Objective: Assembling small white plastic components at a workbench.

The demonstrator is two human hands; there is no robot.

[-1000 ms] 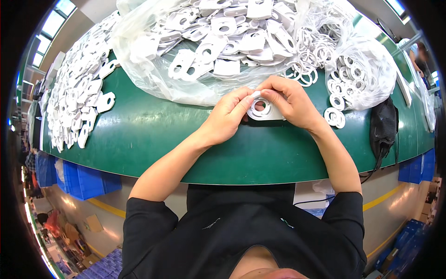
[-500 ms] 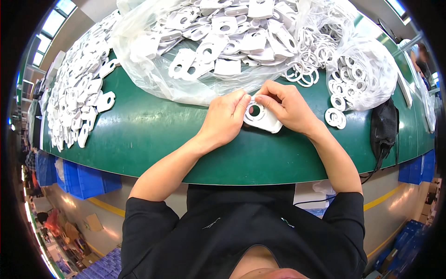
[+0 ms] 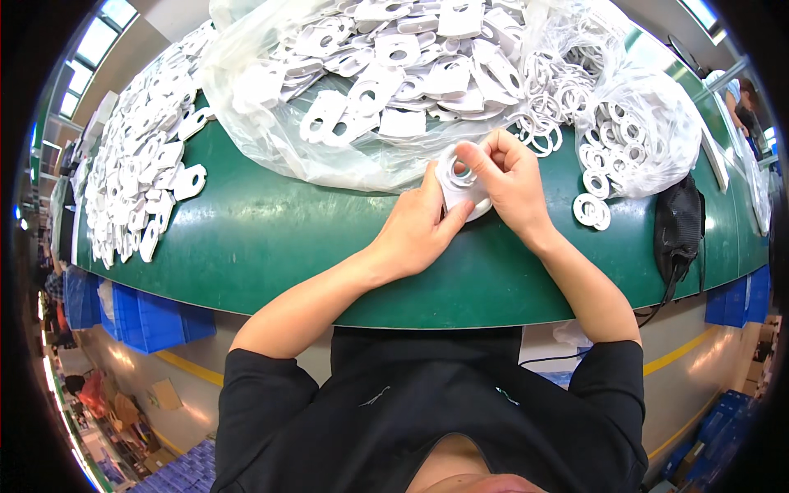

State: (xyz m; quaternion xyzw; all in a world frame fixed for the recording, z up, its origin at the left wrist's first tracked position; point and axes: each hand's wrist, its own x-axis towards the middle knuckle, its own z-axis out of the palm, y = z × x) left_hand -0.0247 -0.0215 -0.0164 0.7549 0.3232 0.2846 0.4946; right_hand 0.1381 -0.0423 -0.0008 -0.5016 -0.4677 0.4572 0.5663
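Note:
A white plastic housing (image 3: 454, 197) with a round hole near its far end is held between my two hands, in front of the plastic bag. My left hand (image 3: 417, 223) grips its left side and near end, the thumb lying across the front. My right hand (image 3: 511, 179) is closed at the far right edge, its thumb by the ring-shaped rim around the hole. Whether a separate ring sits in that hole I cannot tell. The fingers behind the part are hidden.
A clear plastic bag (image 3: 283, 156) spills many white housings (image 3: 403, 122) at the back. More housings (image 3: 136, 164) are heaped at left. Loose thin rings (image 3: 546, 99) lie back right, beside a bag of flat rings (image 3: 629, 140). A black mesh pouch (image 3: 679, 226) sits at the table's right.
The white housing has been tilted up and turned, its near end drawn in. My left thumb has slid from the far edge down to the near part; my right hand has shifted slightly farther away.

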